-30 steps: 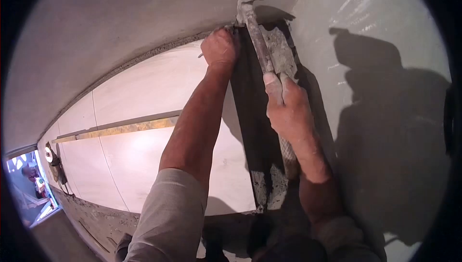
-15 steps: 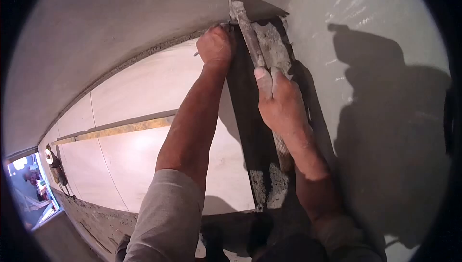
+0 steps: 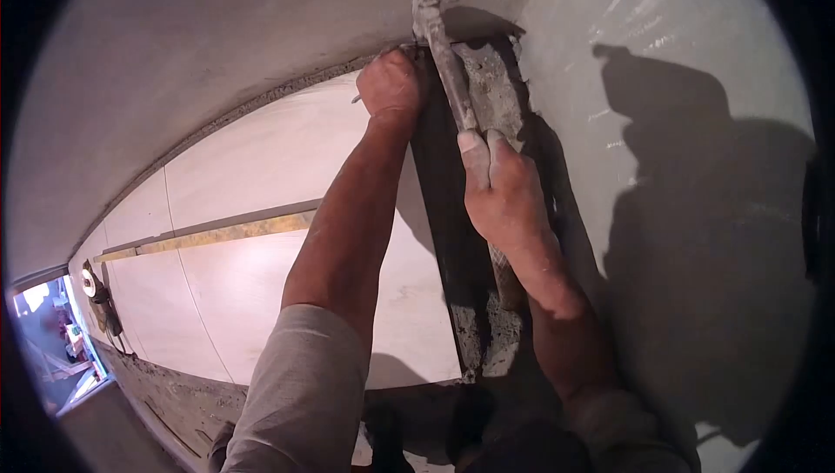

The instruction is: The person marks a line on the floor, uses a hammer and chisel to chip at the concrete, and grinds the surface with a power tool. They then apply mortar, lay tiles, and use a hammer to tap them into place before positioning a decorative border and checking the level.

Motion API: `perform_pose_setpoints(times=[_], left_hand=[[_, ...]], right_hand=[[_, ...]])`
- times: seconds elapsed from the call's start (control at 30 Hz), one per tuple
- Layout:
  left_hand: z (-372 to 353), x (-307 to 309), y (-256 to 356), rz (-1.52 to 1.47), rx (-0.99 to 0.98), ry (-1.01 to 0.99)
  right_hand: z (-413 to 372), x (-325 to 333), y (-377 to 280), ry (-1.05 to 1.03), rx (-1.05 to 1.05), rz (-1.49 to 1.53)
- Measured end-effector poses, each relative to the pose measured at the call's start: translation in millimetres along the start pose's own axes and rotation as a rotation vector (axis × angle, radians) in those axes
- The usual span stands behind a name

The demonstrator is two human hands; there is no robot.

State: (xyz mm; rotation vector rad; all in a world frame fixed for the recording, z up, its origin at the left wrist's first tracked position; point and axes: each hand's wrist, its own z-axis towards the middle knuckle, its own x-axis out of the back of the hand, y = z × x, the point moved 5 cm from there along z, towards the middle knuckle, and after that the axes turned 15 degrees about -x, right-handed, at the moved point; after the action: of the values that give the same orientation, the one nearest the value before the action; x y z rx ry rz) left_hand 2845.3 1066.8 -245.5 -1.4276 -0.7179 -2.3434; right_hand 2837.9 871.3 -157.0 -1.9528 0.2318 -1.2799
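A mortar-crusted hammer (image 3: 449, 64) was held in the right hand (image 3: 506, 199). The fingers were wrapped closed around the handle about halfway along, with the thumb laid flat up the shaft, probably so the tool could be steered closely rather than swung freely. The hammer was kept nearly upright, with its head at the top of the frame, where the plastered wall (image 3: 687, 108) met the surface above. The shaft ran along the tile's right edge, over a strip of rough mortar bed (image 3: 494, 90).

The left hand (image 3: 393, 82) was clenched on the upper right corner of the pale tile (image 3: 261, 203), with its fingers hooked over the top edge. That grip seemed suited to steadying the tile against the wall. A small pale sliver stuck out just left of the knuckles; it could not be told what it was.

The hammer thus lay just beside the left hand, with its shaft passing close to the right of that fist. The right hand was lower, between the tile's edge and the plastered wall. A dark open band ran down beneath both hands.

Well apart to the left, a trim strip (image 3: 217, 231) crossed the tiled face. A power tool (image 3: 96, 290) lay near the far end. A grey sleeve (image 3: 304, 386) covered the left upper arm.
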Motion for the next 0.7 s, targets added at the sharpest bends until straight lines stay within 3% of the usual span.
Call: perform_pose_setpoints(times=[0.13, 0.27, 0.33, 0.37, 0.47, 0.7], left_hand=[[0, 7, 2, -0.015, 0.036, -0.034], [-1, 11, 4, -0.01, 0.024, -0.018], [0, 5, 2, -0.007, 0.015, 0.003], [1, 1, 0, 0.0, 0.004, 0.018], [-1, 2, 1, -0.02, 0.039, -0.083], [-2, 8, 2, -0.016, -0.005, 0.025]], right_hand=[[-8, 15, -11, -0.087, -0.005, 0.262], [-3, 11, -11, -0.016, 0.084, 0.279], [17, -5, 3, -0.072, -0.072, -0.065], [15, -1, 9, -0.065, -0.095, -0.074], [5, 1, 13, -0.05, -0.143, -0.047], [-7, 13, -7, -0.063, -0.022, 0.152]])
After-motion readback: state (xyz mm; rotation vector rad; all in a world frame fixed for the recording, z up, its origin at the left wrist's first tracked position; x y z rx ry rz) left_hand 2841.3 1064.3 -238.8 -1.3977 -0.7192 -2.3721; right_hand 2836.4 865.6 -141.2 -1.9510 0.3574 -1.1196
